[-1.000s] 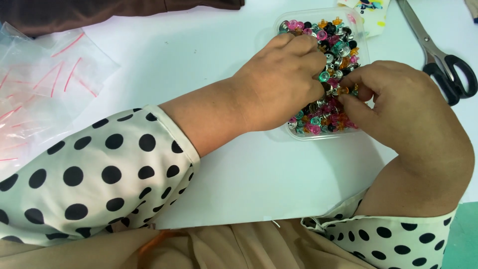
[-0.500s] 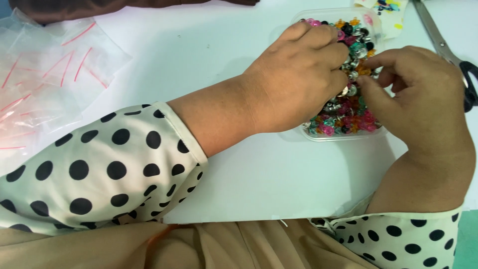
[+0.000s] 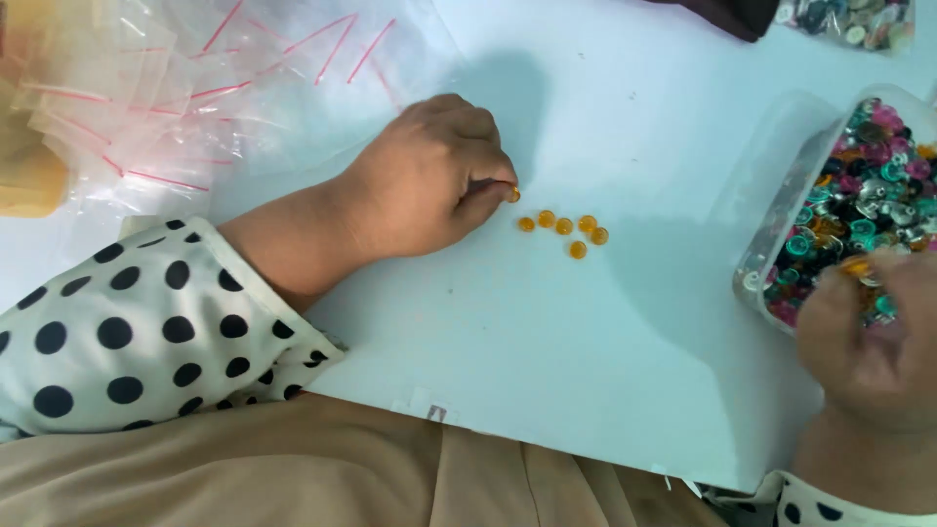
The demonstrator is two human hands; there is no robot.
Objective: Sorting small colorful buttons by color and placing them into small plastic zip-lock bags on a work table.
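Note:
My left hand (image 3: pixel 429 181) rests on the white table, fingertips pinching a small orange bead (image 3: pixel 514 194). Just right of it lies a small group of several orange beads (image 3: pixel 566 230) on the table. At the right edge stands a clear plastic tray (image 3: pixel 771 176) full of mixed coloured beads (image 3: pixel 859 210). My right hand (image 3: pixel 869 342) is blurred at the tray's near side, its fingers in the beads, with an orange bead (image 3: pixel 857 265) at its fingertips.
A pile of small clear zip bags with red strips (image 3: pixel 176 88) lies at the upper left. Another clear bag of mixed beads (image 3: pixel 854 20) sits at the top right, beside a dark cloth (image 3: pixel 732 15). A tan object (image 3: pixel 24 176) is at the left edge.
My left hand has left the bead tray and moved left onto the table beside the orange beads. The view has shifted left; the scissors are out of sight.

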